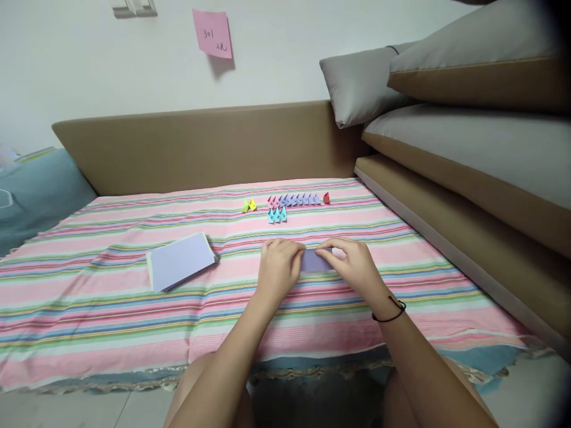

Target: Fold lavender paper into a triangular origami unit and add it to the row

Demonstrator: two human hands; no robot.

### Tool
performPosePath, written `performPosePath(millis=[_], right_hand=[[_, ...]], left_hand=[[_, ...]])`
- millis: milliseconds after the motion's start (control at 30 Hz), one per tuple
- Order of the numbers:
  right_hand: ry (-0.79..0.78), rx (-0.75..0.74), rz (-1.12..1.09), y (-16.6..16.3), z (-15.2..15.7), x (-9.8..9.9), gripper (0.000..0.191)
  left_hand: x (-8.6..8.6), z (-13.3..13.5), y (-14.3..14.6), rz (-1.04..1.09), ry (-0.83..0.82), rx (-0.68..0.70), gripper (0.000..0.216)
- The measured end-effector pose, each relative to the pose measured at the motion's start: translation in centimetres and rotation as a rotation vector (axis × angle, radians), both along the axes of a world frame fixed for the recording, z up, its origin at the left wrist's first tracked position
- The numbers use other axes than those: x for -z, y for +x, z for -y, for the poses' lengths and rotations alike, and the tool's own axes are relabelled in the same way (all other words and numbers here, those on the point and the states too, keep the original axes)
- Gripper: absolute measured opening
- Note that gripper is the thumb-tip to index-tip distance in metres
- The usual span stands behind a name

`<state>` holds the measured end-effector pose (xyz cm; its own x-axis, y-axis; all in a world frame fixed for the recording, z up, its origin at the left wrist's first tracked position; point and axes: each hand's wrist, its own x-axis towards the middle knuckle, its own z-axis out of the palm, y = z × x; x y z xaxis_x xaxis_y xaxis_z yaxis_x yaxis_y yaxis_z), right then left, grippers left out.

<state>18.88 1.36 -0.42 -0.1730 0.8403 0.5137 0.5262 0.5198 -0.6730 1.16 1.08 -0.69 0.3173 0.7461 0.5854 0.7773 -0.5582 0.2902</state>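
A small purple sheet of paper [316, 261] is held between my two hands, just above or on the striped cloth. My left hand [280, 264] pinches its upper left corner between thumb and fingers. With thumb and index finger, my right hand [352, 261] grips the upper right part of the paper. Beyond the hands stands a row of small folded purple paper pieces [300, 200], with pink ones at its left end and a red folded piece [326, 198] at its right. Several light-blue folded pieces [277, 215] sit in front, and yellow-green ones [249, 205] to the left.
On the left lies a stack of purple paper sheets [181, 261]. The striped cloth [232, 321] covers the seat, with a brown backrest [214, 145] behind. Large cushions [468, 137] are piled on the right, and a blue pillow [40, 190] rests at far left.
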Motion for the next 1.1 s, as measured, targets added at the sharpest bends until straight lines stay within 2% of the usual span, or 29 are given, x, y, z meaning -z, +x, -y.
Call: performPosePath(millis=[200, 300, 367, 433, 500, 600, 667, 700, 767, 867, 1000, 1100], right_hand=[[0.064, 0.068, -0.061, 0.4, -0.4, -0.4, 0.01], [0.043, 0.115, -0.13, 0.8, -0.8, -0.3, 0.01], [-0.015, 0.154, -0.247, 1.0, -1.2, -0.1, 0.011], [-0.111, 0.158, -0.431, 1.1, -1.5, 0.3, 0.015], [-0.229, 0.117, -0.625, 0.9, -1.8, 0.7, 0.019], [-0.367, 0.041, -0.82, 0.0, -1.9, 1.2, 0.023], [-0.407, 0.014, -0.875, -0.6, -1.9, 1.6, 0.026], [-0.419, 0.009, -0.883, -0.8, -2.0, 1.8, 0.027], [-0.434, 0.002, -0.856, -1.2, -2.0, 2.2, 0.029], [-0.4, -0.019, -0.717, -1.5, -2.1, 2.7, 0.03], [-0.195, 0.006, -0.413, -2.2, -1.8, 2.9, 0.034], [-0.1, 0.013, -0.226, -2.8, -1.4, 2.9, 0.045]], left_hand=[[-0.9, -0.6, -1.8, -0.021, 0.027, -0.135, 0.017], [-1.1, -1.2, -3.3, -0.002, 0.048, -0.235, 0.019], [-1.1, -1.7, -4.3, 0.089, 0.039, -0.317, 0.02], [-1.0, -2.0, -4.9, 0.293, -0.025, -0.318, 0.018], [-0.8, -2.2, -4.7, 0.57, -0.178, -0.205, 0.019], [-0.4, -2.0, -3.3, 0.93, -0.554, 0.015, 0.033], [-0.1, -1.7, -2.2, 1.058, -0.81, 0.109, 0.041], [0.1, -1.6, -1.7, 1.11, -0.878, 0.118, 0.042], [0.4, -1.5, -1.0, 1.194, -0.895, 0.117, 0.037], [0.8, -1.5, -0.9, 1.225, -0.767, 0.087, 0.029], [1.0, -1.7, -1.3, 1.119, -0.682, 0.03, 0.028], [1.1, -1.7, -1.2, 1.065, -0.667, 0.038, 0.027]])
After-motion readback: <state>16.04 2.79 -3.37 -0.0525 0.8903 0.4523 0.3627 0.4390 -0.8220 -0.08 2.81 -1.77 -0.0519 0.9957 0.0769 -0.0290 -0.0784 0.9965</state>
